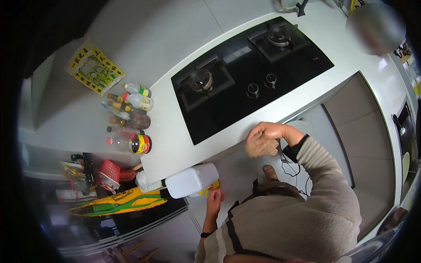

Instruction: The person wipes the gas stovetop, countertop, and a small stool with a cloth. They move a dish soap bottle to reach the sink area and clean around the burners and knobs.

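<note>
My right hand (264,138) hangs in front of the counter's front edge, below the black glass gas hob (236,102). Its fingers are bent and blurred, and a tan patch beside them could be fingers or a thin thing. Lower down, my left hand (215,199) is by a white plastic bin (189,179) at the counter's end. Just beyond its fingertips is a bottle of amber liquid (214,185), with something yellow (203,192) beside it. Whether the left fingers touch the bottle is unclear.
Several sauce and seasoning bottles (135,121) stand along the counter's left end. A yellow and green bag (131,200) and a red plastic basket (108,172) lie on a dark surface at left. A black cable (291,169) trails across the floor near my foot (269,172).
</note>
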Available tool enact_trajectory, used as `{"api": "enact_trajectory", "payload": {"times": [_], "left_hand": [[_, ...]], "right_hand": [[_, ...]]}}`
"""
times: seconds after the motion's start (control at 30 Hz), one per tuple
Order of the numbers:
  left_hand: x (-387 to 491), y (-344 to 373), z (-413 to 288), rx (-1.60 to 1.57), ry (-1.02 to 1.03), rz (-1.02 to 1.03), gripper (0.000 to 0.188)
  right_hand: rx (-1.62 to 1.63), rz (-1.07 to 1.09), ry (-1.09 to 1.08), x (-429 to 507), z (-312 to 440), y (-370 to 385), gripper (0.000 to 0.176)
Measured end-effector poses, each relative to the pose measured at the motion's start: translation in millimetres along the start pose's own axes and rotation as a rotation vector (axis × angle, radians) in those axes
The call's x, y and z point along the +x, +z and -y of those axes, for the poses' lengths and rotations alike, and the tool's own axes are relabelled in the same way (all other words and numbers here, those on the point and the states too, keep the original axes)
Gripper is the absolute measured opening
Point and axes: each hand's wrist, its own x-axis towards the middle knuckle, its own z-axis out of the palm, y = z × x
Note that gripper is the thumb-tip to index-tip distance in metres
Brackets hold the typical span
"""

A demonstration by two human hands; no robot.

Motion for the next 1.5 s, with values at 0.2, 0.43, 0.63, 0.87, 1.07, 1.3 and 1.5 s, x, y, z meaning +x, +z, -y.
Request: {"api": "enact_trajectory", "payload": {"times": [0.2, 0.43, 0.63, 0.87, 1.07, 1.3, 1.5], "left_hand": [[-8.3, -3.9, 10.4, 0.008, -0.010, 0.010, 0.032], [-3.2, -1.7, 7.0, 0.023, 0.013, 0.041, 0.030], [-3.4, -4.9, 3.6, 0.010, -0.009, 0.009, 0.030], [-7.4, -6.9, 26.2, -0.016, -0.065, 0.021, 0.030], [2.6, -9.1, 19.6, 0.009, -0.003, 0.007, 0.029], [-1.3, -9.9, 12.0, 0.009, -0.044, -0.033, 0.030], [0.3, 0.2, 19.0, -0.011, -0.053, -0.003, 0.032]], "right_hand": [[-0.405, -1.105, -0.459, 5.9, 25.4, -51.9, 0.040], [-0.922, -0.987, -0.265, 42.9, 35.5, -65.5, 0.024], [-1.149, -0.264, 0.699, 8.6, 68.1, -50.7, 0.023], [-0.963, -1.044, -0.039, 1.3, 74.7, -74.2, 0.017], [-1.062, -1.139, -0.220, 94.2, 39.5, -127.2, 0.013], [-1.353, -0.679, 0.386, 105.2, 44.4, -133.5, 0.020], [-1.246, -0.559, 0.493, 41.4, 56.4, -78.7, 0.018]]}}
